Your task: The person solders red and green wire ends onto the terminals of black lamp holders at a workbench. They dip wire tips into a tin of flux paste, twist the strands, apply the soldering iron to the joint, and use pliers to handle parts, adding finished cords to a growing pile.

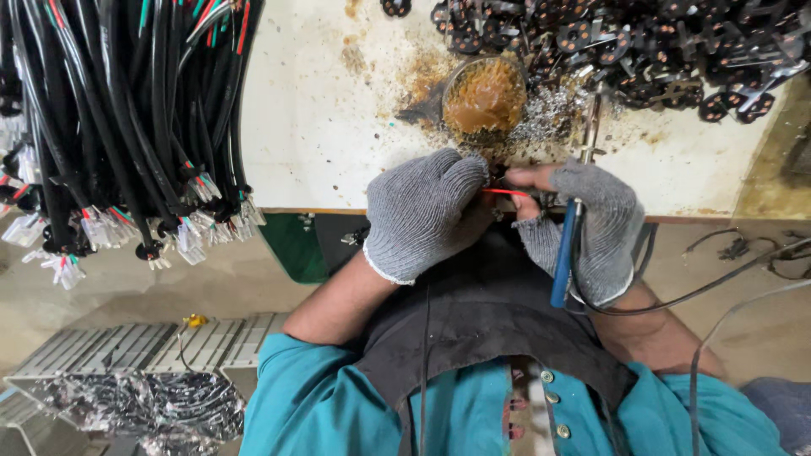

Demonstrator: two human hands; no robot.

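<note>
Head view, one item: a thin red wire lay just right of frame centre, long axis near horizontal, spanning the small gap between both gloved hands at the near edge of the worktop. Left hand, grip curled shut over the wire's left end and a dark part hidden beneath. Right hand, bare fingertips pinching the wire's right end, palm also closed around a blue-handled soldering iron whose shaft ran upward toward a tin of brown flux. Black plug parts crowded the upper right; a black cable bundle filled the upper left; open worktop between them.
</note>
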